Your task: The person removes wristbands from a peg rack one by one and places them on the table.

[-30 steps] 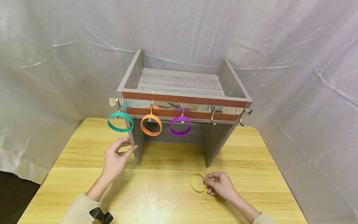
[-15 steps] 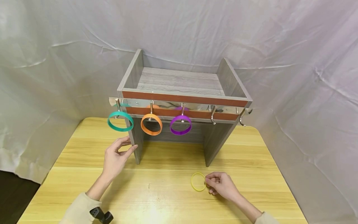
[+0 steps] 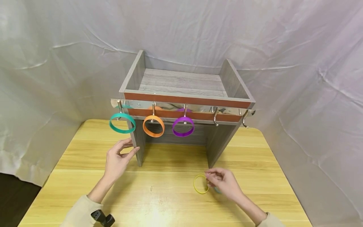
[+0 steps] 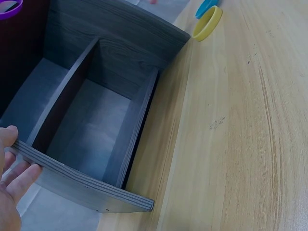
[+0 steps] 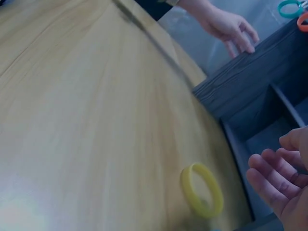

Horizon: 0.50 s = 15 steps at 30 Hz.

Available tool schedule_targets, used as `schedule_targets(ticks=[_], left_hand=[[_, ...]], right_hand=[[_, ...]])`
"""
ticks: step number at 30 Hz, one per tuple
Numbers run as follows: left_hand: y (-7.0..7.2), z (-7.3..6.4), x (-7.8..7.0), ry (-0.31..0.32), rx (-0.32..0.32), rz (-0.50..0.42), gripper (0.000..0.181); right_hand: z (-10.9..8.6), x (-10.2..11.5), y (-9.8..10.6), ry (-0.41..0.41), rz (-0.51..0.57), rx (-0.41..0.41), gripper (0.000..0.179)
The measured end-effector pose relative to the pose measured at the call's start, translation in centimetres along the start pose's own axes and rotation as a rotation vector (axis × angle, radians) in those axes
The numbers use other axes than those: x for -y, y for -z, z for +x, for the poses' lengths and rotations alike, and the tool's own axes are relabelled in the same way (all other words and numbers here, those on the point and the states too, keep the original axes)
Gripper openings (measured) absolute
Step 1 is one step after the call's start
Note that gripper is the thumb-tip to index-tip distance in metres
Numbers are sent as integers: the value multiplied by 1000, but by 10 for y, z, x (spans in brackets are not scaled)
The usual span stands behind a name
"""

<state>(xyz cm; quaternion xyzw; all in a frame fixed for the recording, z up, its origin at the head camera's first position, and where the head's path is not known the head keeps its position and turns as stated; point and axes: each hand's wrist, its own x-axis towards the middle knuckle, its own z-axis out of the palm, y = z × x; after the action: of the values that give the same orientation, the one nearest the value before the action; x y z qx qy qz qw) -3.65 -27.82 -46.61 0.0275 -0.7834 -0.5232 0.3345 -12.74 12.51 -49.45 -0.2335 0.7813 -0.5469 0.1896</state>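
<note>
My left hand point(image 3: 117, 160) grips the front edge of the grey wooden shelf's left side panel point(image 3: 138, 154), thumb on one face and fingers on the other. In the right wrist view my right hand point(image 5: 284, 180) has loosely bent fingers with nothing between them. It hovers just right of a thin yellow ring point(image 3: 194, 185) on the table. A light blue ring point(image 3: 217, 190) shows partly from under this hand; the left wrist view has the blue ring point(image 4: 206, 6) beside the yellow one. Teal point(image 3: 122, 131), orange point(image 3: 153, 135) and purple point(image 3: 183, 135) rings hang from hooks on the shelf front.
The metal hook rail point(image 3: 198, 109) runs across the front of the shelf point(image 3: 181, 82). Two bare hooks stand at its right end, one of them the outermost hook point(image 3: 245, 119). Grey sheeting point(image 3: 181, 31) surrounds the wooden table point(image 3: 170, 201) at the back and sides.
My right hand has come off the yellow ring, rising slightly away from the table edge, and a blue ring now shows beneath it. The left hand stays on the panel.
</note>
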Motion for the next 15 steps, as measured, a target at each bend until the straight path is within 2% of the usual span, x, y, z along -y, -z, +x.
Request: schedule_targets(ticks=[8,15], left_hand=[[0,0,0,1,-3,5,35],[0,0,-1,6,-2,3,34]], right_hand=[[10,28,-3,133,30,-40,22],[21,50,0,260,165,-59,23]])
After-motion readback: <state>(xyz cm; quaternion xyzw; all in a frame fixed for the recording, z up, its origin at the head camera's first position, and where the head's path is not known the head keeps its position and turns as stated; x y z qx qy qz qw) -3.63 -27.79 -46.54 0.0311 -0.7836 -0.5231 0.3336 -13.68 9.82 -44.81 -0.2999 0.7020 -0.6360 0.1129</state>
